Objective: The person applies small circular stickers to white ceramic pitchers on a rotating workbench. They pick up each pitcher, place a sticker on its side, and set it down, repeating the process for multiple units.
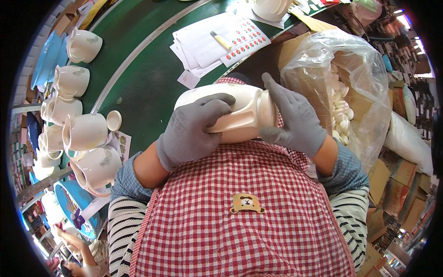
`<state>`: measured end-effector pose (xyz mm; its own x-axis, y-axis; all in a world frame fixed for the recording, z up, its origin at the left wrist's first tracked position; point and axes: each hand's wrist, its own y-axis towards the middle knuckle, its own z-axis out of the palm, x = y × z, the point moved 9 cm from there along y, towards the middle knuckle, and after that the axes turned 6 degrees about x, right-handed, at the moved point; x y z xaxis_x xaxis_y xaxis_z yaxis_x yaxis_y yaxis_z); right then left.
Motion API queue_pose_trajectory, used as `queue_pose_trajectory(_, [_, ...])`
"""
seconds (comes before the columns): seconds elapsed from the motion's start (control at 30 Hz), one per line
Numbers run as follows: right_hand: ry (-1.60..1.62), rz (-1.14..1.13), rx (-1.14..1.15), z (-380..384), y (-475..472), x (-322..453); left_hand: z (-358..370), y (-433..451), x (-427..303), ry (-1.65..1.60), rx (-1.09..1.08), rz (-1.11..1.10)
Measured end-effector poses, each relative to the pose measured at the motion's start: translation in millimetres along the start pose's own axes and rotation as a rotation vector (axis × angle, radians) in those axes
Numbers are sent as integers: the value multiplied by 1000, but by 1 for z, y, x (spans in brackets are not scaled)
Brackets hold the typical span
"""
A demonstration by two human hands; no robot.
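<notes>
A glossy white ceramic pitcher (238, 98) lies on its side in front of my chest, its round end pointing right. My left hand (193, 130), in a grey coated glove, grips it by the handle (237, 119), with fingers over the body. At that right end sits a round white lid (265, 108). My right hand (297, 116), gloved the same way, spans the lid with the thumb below and the fingers above. Its palm hides the lid's outer face.
White pitchers (86, 131) line the green table (138, 93) at left, beside a loose lid (114, 120). Sticker sheets (207, 41) and a small yellow tube (220, 40) lie ahead. A plastic-lined carton (367, 86) holds many white lids (341, 114) at right. Another person (86, 256) is lower left.
</notes>
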<state>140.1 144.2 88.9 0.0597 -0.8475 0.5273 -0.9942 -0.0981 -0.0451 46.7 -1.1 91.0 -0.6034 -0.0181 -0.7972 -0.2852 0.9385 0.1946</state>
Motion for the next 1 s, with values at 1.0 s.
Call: queue_pose_trajectory(1.0, [264, 285, 52, -10, -12, -23, -2, -11, -10, 21, -67, 42])
